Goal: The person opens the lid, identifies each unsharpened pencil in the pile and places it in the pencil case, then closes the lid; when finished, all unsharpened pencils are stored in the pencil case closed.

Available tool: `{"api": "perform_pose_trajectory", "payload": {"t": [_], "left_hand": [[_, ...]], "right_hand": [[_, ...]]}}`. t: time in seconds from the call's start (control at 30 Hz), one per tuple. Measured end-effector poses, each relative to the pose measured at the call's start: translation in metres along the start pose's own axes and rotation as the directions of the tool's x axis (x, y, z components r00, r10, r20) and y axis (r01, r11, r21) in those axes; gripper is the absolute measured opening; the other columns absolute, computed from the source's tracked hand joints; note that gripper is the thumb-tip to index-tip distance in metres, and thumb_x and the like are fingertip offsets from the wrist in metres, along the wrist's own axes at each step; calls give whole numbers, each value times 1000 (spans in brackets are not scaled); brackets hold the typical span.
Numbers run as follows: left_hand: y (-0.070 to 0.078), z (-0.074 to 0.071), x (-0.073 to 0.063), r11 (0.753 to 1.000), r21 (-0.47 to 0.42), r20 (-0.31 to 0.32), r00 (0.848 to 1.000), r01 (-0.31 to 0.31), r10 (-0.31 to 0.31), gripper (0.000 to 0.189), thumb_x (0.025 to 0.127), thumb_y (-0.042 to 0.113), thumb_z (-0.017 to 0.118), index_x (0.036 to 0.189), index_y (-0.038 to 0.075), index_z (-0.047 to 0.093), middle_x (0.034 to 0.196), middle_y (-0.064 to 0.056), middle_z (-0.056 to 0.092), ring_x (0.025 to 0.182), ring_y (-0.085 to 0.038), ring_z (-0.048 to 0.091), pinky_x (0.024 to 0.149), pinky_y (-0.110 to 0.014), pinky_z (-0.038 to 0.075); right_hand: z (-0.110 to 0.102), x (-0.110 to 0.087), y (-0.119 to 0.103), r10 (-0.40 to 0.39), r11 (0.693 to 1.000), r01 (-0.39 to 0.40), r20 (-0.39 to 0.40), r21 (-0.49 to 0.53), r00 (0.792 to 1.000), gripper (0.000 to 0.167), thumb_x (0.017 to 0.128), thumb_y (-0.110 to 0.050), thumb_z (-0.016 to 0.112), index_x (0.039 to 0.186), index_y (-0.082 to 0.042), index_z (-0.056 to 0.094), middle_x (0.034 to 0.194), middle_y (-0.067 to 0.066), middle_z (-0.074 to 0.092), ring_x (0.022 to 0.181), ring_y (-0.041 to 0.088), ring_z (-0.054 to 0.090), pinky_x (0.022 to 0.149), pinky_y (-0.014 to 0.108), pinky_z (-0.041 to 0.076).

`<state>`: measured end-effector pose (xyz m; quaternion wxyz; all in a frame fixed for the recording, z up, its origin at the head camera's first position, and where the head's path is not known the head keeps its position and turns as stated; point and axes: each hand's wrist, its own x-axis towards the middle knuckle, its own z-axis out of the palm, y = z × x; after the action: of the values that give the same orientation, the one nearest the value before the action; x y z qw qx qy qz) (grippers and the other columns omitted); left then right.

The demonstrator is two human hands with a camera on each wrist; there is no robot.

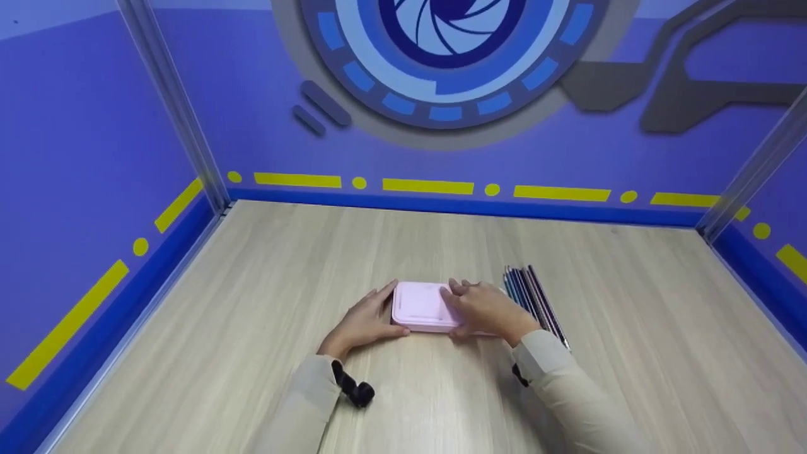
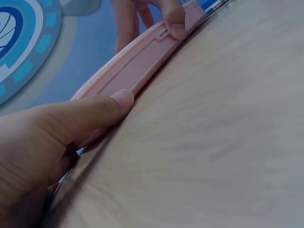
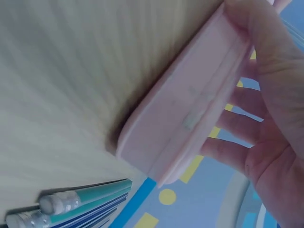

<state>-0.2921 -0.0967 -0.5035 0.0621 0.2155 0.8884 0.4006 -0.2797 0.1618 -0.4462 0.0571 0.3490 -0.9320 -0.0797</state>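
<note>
A closed pink pencil case (image 1: 423, 304) lies flat on the wooden table, with a slim seam and a small latch tab along its front side (image 2: 135, 64). My left hand (image 1: 365, 323) grips its left end, the thumb against the front side and the fingers round the left edge. Over the right part of the case, my right hand (image 1: 488, 310) holds it from above, with the thumb on the front side and fingers reaching across the lid to the back. Several pencils (image 1: 527, 287) lie side by side just beyond the right hand, partly hidden by it; some have white eraser ends (image 3: 57, 202).
The light wooden table (image 1: 302, 252) stretches around the case on all sides. Blue panels (image 1: 441, 157) with yellow dashes close it off at the back, left and right. A black strap (image 1: 353, 386) hangs at the left wrist.
</note>
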Motion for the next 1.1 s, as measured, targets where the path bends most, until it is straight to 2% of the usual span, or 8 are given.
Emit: {"api": "perform_pose_trajectory", "payload": {"t": [0.13, 0.3, 0.47, 0.57, 0.7, 0.8, 0.93, 1.1], "left_hand": [[-1, 0, -1, 1000, 1, -2, 1000, -29, 29, 102, 72, 39, 83, 151, 6, 27, 150, -18, 40, 141, -43, 29, 119, -53, 18], [-2, 0, -2, 1000, -21, -5, 1000, -8, 8, 102, 72, 38, 83, 152, 8, 27, 150, -19, 39, 142, -45, 24, 119, -53, 17], [-2, 1, -3, 999, -31, -2, 1000, 6, -6, 104, 70, 36, 84, 152, 6, 26, 151, -20, 38, 141, -48, 23, 117, -55, 19], [-1, 0, -3, 1000, -17, 10, 1000, 18, -18, 108, 68, 40, 85, 153, 9, 25, 152, -18, 36, 141, -49, 21, 117, -57, 19], [1, 0, -1, 1000, 7, 15, 1000, 25, -25, 114, 66, 45, 85, 154, 12, 21, 154, -16, 33, 142, -49, 19, 117, -58, 18], [1, 0, -1, 1000, 20, 13, 1000, 24, -24, 116, 66, 46, 86, 154, 11, 20, 155, -15, 32, 143, -47, 20, 117, -57, 18], [2, 1, 1, 999, 28, 2, 1000, 31, -31, 117, 65, 45, 86, 154, 12, 19, 154, -16, 33, 143, -46, 22, 117, -56, 18], [2, 3, 1, 998, 37, 9, 999, 48, -48, 118, 65, 47, 84, 155, 12, 17, 155, -17, 31, 144, -45, 19, 118, -56, 17]], "right_hand": [[0, 0, 0, -36, 999, 35, -17, -21, 999, 74, 76, -54, 73, 130, -6, 56, 125, 16, 63, 85, 31, 68, 75, 41, 58], [1, 0, 2, -58, 998, 57, -30, -32, 998, 73, 75, -57, 71, 127, -7, 57, 123, 16, 64, 80, 31, 67, 71, 41, 59], [-2, -2, 5, -62, 997, 61, 6, 50, 998, 75, 75, -55, 72, 131, -7, 57, 131, 18, 60, 98, 36, 68, 83, 46, 56], [-5, -3, 6, -38, 991, 32, 48, 127, 998, 76, 76, -52, 72, 136, -9, 55, 137, 16, 56, 113, 36, 63, 94, 49, 52], [-11, -3, 10, -26, 975, 5, 91, 221, 995, 74, 79, -49, 71, 140, -11, 51, 142, 15, 51, 124, 35, 55, 100, 51, 46], [-15, -4, 14, -18, 948, -25, 132, 317, 991, 73, 81, -49, 70, 141, -14, 49, 145, 15, 47, 128, 35, 51, 104, 53, 43], [-19, -6, 22, 18, 882, -104, 189, 459, 982, 67, 84, -45, 69, 142, -20, 47, 149, 9, 43, 135, 32, 44, 111, 52, 35], [-22, -12, 33, 2, 809, -90, 150, 581, 989, 57, 89, -40, 65, 139, -16, 52, 145, 9, 49, 132, 30, 48, 108, 48, 40]]}}
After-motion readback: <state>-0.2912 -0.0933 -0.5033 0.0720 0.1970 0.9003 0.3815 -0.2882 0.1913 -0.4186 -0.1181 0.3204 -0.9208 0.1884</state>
